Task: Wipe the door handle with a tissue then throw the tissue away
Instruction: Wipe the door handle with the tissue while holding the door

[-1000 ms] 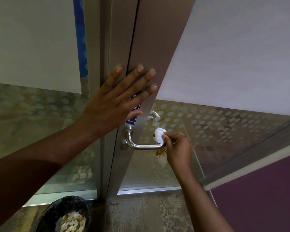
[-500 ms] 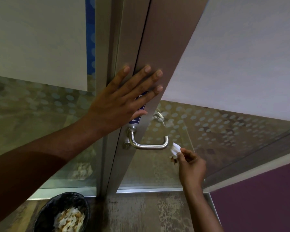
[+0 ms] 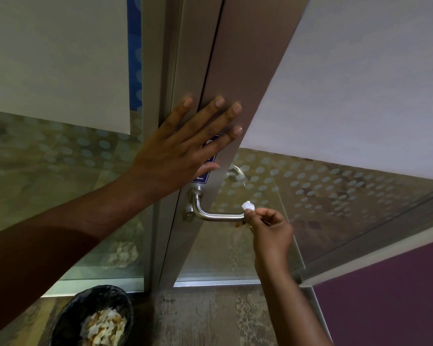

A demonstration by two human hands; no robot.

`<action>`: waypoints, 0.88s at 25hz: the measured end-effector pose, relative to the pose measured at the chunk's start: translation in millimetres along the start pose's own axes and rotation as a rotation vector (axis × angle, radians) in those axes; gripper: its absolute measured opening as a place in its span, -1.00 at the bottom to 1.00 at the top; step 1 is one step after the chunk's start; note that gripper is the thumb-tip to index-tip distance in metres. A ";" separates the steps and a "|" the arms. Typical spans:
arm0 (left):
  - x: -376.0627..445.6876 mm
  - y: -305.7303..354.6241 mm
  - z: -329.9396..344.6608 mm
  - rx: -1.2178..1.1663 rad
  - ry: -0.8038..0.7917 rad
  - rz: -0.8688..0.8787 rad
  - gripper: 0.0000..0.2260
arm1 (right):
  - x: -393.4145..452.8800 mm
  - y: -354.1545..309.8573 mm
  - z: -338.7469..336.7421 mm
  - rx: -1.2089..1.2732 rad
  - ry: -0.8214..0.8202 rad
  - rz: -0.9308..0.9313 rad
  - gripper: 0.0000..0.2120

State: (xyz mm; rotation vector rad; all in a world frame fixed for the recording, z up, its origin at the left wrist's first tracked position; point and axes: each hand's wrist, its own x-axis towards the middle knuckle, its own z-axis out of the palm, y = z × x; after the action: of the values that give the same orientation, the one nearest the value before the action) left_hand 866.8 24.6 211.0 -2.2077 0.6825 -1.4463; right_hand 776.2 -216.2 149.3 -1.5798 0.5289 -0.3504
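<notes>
Left hand (image 3: 183, 148) flat, fingers (image 3: 219, 102) spread; right hand (image 3: 270, 228) curled, seemingly in a pinch.

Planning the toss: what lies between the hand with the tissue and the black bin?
Head view: only bare worn floor between right hand, pinching white tissue, and black bin.

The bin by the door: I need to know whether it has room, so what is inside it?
The black bin holds crumpled white and tan-stained tissues. Whatever lies beneath them is covered, and its near side is out of frame.
</notes>
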 end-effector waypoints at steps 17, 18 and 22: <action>-1.1 1.6 1.0 -0.019 0.005 -0.019 -0.19 | 17.2 0.4 2.8 0.603 -0.052 0.501 -0.79; -1.3 1.7 1.0 -0.021 0.005 -0.017 -0.19 | 18.1 0.0 4.3 0.628 -0.052 0.517 -0.79; -2.0 2.3 0.2 -0.020 0.002 -0.022 -0.18 | 4.2 10.5 11.5 0.760 -0.095 0.618 -0.70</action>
State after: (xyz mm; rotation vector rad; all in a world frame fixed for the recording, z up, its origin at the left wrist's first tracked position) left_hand 865.9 24.0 208.2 -2.2361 0.6784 -1.4587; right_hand 784.5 -208.9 137.5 -0.6477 0.6774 0.0123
